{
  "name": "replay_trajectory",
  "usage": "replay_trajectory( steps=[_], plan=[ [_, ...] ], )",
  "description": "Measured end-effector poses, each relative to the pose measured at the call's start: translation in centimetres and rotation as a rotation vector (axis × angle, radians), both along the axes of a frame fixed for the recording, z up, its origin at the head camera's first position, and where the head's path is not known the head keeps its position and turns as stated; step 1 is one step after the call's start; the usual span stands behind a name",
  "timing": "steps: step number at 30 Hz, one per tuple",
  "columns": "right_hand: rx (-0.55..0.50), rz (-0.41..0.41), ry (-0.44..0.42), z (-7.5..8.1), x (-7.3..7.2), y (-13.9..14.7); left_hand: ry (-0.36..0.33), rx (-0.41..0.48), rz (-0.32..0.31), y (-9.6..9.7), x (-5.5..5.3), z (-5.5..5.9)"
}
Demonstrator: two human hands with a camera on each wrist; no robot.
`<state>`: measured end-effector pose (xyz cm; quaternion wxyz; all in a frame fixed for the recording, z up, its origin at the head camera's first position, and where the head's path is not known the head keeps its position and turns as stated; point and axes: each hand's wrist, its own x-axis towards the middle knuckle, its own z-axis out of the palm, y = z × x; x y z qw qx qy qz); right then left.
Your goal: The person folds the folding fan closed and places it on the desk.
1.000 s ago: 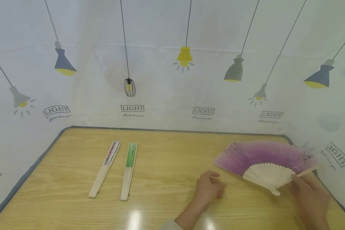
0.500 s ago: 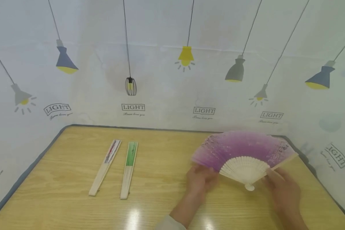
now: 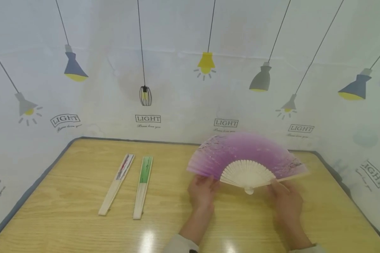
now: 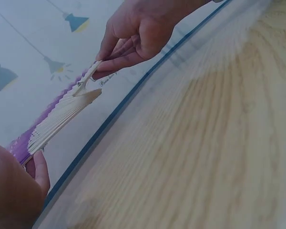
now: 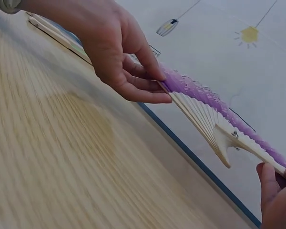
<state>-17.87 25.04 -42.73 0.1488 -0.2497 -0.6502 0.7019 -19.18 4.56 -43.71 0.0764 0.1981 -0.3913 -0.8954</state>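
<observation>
Spread wide, a purple folding fan with pale ribs is held up above the table between both hands. My left hand pinches its left edge, thumb and fingers on either side, as the right wrist view also shows at the fan's ribs. On the opposite edge my right hand pinches the outer rib near where ribs meet cloth. The left wrist view shows that right hand with its thumb and fingers closed on the rib. The fan's pivot end points down toward me.
Two closed folding fans lie on the left of the wooden table: one with a white and red pattern, one green. A white cloth with printed lamps stands around the table's back and sides.
The open fan has moved left and upward from the table's right side. My left hand has come up to it and taken its left edge; the right hand kept its hold.
</observation>
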Motion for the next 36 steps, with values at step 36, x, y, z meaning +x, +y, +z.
replay_trajectory(
  steps=[36],
  plan=[
    [-0.299, -0.047, 0.167, -1.6, -2.4, -7.7, 0.105, -0.018, 0.157, -5.2, -2.3, -2.4]
  ],
)
